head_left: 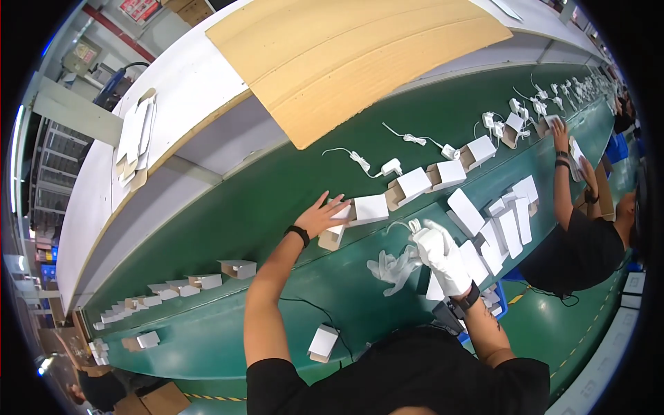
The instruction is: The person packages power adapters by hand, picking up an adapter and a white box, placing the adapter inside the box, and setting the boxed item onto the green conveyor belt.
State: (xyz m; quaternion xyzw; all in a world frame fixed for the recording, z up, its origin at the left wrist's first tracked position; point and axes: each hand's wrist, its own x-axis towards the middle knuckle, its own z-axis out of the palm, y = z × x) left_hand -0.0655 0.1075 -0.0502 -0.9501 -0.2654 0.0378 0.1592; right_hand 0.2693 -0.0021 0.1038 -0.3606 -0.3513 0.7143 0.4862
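My left hand (320, 216), bare with a black wristband, has its fingers spread over a small white box (332, 238) and grips it; the box has its flap open. In a white glove, my right hand (438, 254) is closed around a bundled white cable (414, 225). One loop of the cable sticks out above the fingers; whatever else is in the fist is hidden. Right of the left hand, white open-ended boxes (371, 208) stand in a row. Behind them lie a white power adapter (391, 167) and its tied cable (360, 162). A crumpled translucent glove (393, 270) rests beside my right hand.
Flat white cartons (508, 232) pile up at right. More small boxes (187, 287) line the belt at left, and one white box (323, 342) lies near me by a black cord. Overhead juts a cardboard sheet (346, 62). A co-worker's hands (560, 142) handle boxes at right.
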